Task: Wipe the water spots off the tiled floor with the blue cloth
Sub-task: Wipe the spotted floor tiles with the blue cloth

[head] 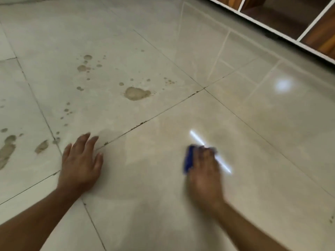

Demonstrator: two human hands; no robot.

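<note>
Floor [163, 42] — spots [136, 93] unwiped. Left hand [81, 160] flat, fingers spread, on tile. Right hand [204, 169] — blurred — presses cloth [189, 158]; grip unclear.

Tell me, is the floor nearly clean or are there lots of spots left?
Not nearly. The tile under the right hand looks shiny and spot-free, and that hand is pressing the blue cloth on it; it is blurred. The left hand rests flat on the floor. Still left: the big water spot, the small drops beyond it, and the smears at the left edge.
</note>
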